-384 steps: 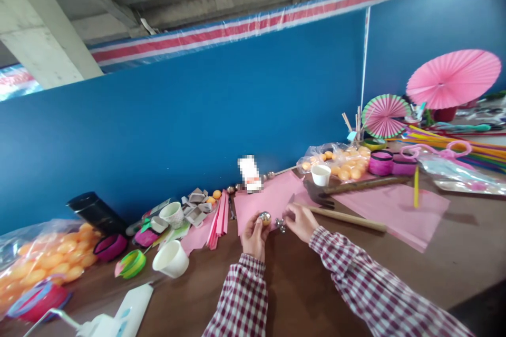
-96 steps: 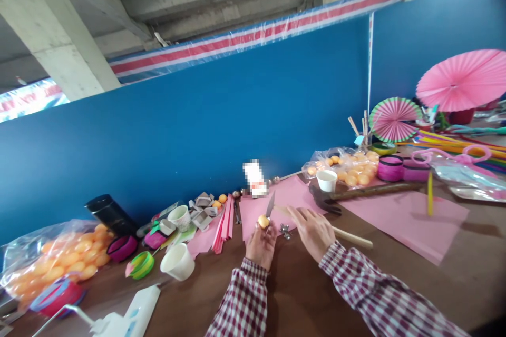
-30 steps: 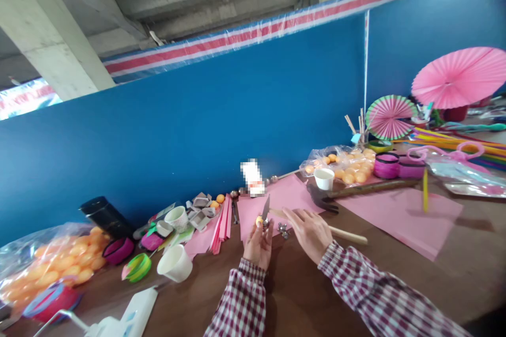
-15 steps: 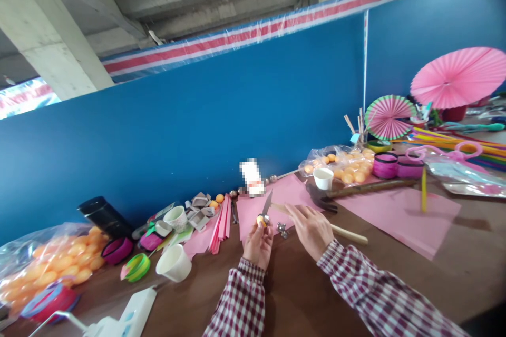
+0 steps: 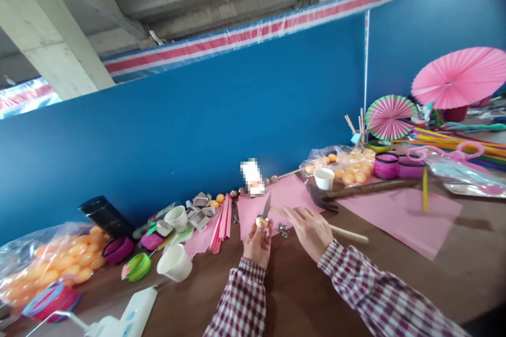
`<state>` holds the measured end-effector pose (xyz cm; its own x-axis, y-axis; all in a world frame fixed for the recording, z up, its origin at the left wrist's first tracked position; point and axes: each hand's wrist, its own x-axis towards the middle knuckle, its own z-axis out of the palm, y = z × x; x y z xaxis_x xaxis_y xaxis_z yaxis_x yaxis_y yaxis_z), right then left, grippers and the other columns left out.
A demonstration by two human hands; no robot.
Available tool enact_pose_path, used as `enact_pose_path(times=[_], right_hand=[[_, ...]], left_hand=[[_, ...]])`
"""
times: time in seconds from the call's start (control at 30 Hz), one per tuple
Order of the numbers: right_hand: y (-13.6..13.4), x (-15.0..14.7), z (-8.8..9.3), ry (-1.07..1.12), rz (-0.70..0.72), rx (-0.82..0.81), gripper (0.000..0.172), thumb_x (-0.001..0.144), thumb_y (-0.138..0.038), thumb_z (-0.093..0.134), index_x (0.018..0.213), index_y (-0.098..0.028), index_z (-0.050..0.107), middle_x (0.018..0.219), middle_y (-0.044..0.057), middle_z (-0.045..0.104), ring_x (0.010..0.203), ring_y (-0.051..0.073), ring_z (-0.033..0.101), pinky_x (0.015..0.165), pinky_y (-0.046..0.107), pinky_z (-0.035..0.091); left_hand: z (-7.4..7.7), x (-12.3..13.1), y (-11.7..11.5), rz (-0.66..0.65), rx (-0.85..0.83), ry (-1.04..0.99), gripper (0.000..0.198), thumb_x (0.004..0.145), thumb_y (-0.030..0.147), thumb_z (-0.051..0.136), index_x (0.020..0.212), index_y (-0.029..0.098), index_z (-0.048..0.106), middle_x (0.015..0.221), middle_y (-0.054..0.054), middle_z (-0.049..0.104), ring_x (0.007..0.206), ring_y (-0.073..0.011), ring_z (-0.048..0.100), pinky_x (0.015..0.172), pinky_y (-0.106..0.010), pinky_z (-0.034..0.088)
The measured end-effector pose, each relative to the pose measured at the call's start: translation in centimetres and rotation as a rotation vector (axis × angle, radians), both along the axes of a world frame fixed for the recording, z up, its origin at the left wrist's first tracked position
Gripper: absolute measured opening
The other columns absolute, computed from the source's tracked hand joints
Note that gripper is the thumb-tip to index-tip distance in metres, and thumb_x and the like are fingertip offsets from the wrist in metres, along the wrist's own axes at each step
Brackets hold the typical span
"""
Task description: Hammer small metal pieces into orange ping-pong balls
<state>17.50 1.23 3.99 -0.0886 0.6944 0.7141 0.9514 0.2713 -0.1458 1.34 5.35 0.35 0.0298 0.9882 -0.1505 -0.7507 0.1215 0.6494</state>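
Observation:
My left hand (image 5: 258,245) is closed, thumb and fingers pinching a small knife (image 5: 268,204) whose grey blade points up and away. Something yellow shows at the blade's base, between the fingertips; I cannot make out its exact shape. To the right, my right hand (image 5: 312,229) is closed around a pale wooden stick (image 5: 351,234). The stick's thick end sticks out to the right below the wrist, and its other end points toward the blade. Small shiny metal pieces (image 5: 283,229) lie between the hands, at the near edge of a pink paper sheet (image 5: 292,195).
A hammer (image 5: 367,188) lies beyond my right hand, beside a white cup (image 5: 323,178) and a bag of orange balls (image 5: 351,168). On the left are pink strips (image 5: 221,226), a paper cup (image 5: 174,263), a power strip (image 5: 138,308) and another ball bag (image 5: 59,263). A blue partition (image 5: 197,126) stands behind.
Both hands keep nearly the same place and hold. The yellow piece in my left fingers seems slightly turned, and the view has shifted very little.

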Motion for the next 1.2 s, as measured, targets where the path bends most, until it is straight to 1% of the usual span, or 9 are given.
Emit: enact_pose_path(times=[0.1, 0.27, 0.4, 0.5, 0.67, 0.77, 0.87, 1.0, 1.2], right_hand=[[0.02, -0.09, -0.11, -0.022, 0.02, -0.029, 0.037, 0.084, -0.02, 0.039, 0.12, -0.024, 0.042, 0.087, 0.004, 0.06, 0.076, 0.013, 0.052, 0.069, 0.025, 0.035], [0.0, 0.05, -0.01, 0.035, -0.035, 0.006, 0.035, 0.085, -0.024, 0.036, 0.119, -0.022, 0.044, 0.091, 0.006, 0.059, 0.079, 0.014, 0.051, 0.071, 0.026, 0.035], [0.04, 0.05, -0.12, -0.042, 0.002, -0.015, 0.037, 0.083, -0.019, 0.04, 0.12, -0.024, 0.042, 0.087, 0.004, 0.059, 0.076, 0.013, 0.051, 0.068, 0.025, 0.035], [0.02, 0.1, -0.06, -0.033, -0.023, -0.008, 0.037, 0.084, -0.019, 0.039, 0.12, -0.024, 0.043, 0.088, 0.004, 0.059, 0.078, 0.013, 0.051, 0.07, 0.026, 0.034], [-0.12, 0.06, 0.22, -0.043, -0.004, 0.004, 0.038, 0.084, -0.02, 0.039, 0.122, -0.023, 0.041, 0.089, 0.005, 0.059, 0.079, 0.014, 0.051, 0.07, 0.026, 0.034], [-0.1, 0.05, 0.17, -0.065, 0.011, -0.007, 0.039, 0.083, -0.017, 0.04, 0.122, -0.023, 0.04, 0.088, 0.005, 0.059, 0.078, 0.014, 0.051, 0.069, 0.026, 0.033], [-0.05, 0.16, 0.06, -0.021, -0.042, 0.008, 0.038, 0.084, -0.019, 0.039, 0.122, -0.023, 0.041, 0.092, 0.005, 0.058, 0.081, 0.015, 0.05, 0.072, 0.027, 0.033], [-0.09, 0.06, 0.02, -0.039, -0.014, -0.01, 0.038, 0.083, -0.019, 0.039, 0.121, -0.023, 0.042, 0.089, 0.005, 0.059, 0.078, 0.014, 0.05, 0.07, 0.025, 0.034], [-0.14, -0.01, 0.1, -0.024, -0.033, -0.008, 0.037, 0.084, -0.02, 0.038, 0.121, -0.022, 0.041, 0.092, 0.005, 0.059, 0.08, 0.014, 0.05, 0.072, 0.027, 0.034]], left_hand=[[0.18, 0.07, -0.09, -0.016, -0.003, -0.001, 0.017, 0.072, 0.008, 0.057, 0.087, 0.013, 0.06, 0.083, -0.007, 0.064, 0.081, -0.016, 0.063, 0.065, -0.019, 0.052], [0.04, 0.08, 0.14, 0.039, -0.009, 0.006, 0.012, 0.072, 0.006, 0.055, 0.08, 0.011, 0.061, 0.081, -0.008, 0.065, 0.073, -0.0117, 0.063, 0.063, -0.016, 0.051], [-0.02, -0.06, 0.15, 0.002, -0.002, -0.005, 0.011, 0.072, 0.006, 0.056, 0.08, 0.01, 0.061, 0.082, -0.009, 0.065, 0.08, -0.0149, 0.063, 0.068, -0.019, 0.051], [0.09, -0.15, 0.07, 0.002, -0.002, -0.002, 0.009, 0.071, 0.006, 0.057, 0.079, 0.01, 0.061, 0.083, -0.01, 0.065, 0.084, -0.0167, 0.062, 0.068, -0.018, 0.051], [0.27, -0.08, -0.15, -0.019, -0.004, 0.014, 0.006, 0.07, 0.009, 0.059, 0.076, 0.009, 0.061, 0.081, -0.01, 0.065, 0.082, -0.0175, 0.063, 0.066, -0.018, 0.052], [0.42, 0.06, -0.27, -0.019, -0.008, -0.001, 0.008, 0.071, 0.012, 0.058, 0.078, 0.009, 0.061, 0.081, -0.01, 0.065, 0.079, -0.0167, 0.063, 0.066, -0.021, 0.053], [0.49, 0.19, -0.26, -0.002, -0.007, -0.035, 0.01, 0.074, 0.011, 0.055, 0.082, 0.01, 0.061, 0.082, -0.01, 0.065, 0.076, -0.0142, 0.063, 0.065, -0.02, 0.052], [0.24, 0.16, -0.11, -0.035, 0.016, -0.071, 0.015, 0.075, 0.008, 0.052, 0.088, 0.012, 0.06, 0.086, -0.009, 0.065, 0.081, -0.0145, 0.062, 0.07, -0.021, 0.052], [0.34, 0.0, -0.13, 0.001, -0.037, -0.046, 0.007, 0.073, 0.008, 0.055, 0.077, 0.009, 0.06, 0.081, -0.009, 0.065, 0.082, -0.0173, 0.063, 0.07, -0.02, 0.052]])
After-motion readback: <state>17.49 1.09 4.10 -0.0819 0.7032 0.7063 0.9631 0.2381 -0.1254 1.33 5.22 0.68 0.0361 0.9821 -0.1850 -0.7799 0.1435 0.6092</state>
